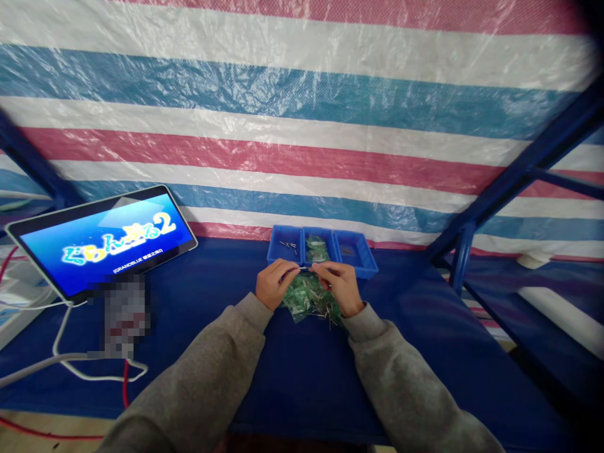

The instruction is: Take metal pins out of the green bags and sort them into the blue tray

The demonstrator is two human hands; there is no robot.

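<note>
Silvery-white and slim, a short straight piece [303, 268] is caught between the two hands, just beyond the near heap of clear-and-green plastic packets [299, 299]; it is too small to make out in detail. The left hand [272, 284] pinches one end, its grip pressed together at thumb and finger; the right hand [343, 286] pinches the other end in the same way. Both hands flank the heap, the left at its left edge, the right at its right edge. Thin metal rods [330, 314] stick out at the heap's right side. Fleecy grey sleeves [189, 371] cover both forearms, which reach in from the near side of the heap.

Beyond the heap stand three blue plastic bins in a row. The left bin [275, 251] holds slender silvery pins [287, 245], the middle bin [317, 229] holds more green packets [316, 248], and the right bin [363, 263] holds a few small greyish pieces [348, 250]. Under all of it spreads a dark blue table [302, 384].

Well to the left of the heap, a white-edged flat screen [108, 239] leans back, showing bright lettering on blue; a white cable [59, 333] loops nearer. Behind the bins, farther beyond the heap, hangs a shiny red, white and blue striped plastic sheet [302, 126].
</note>
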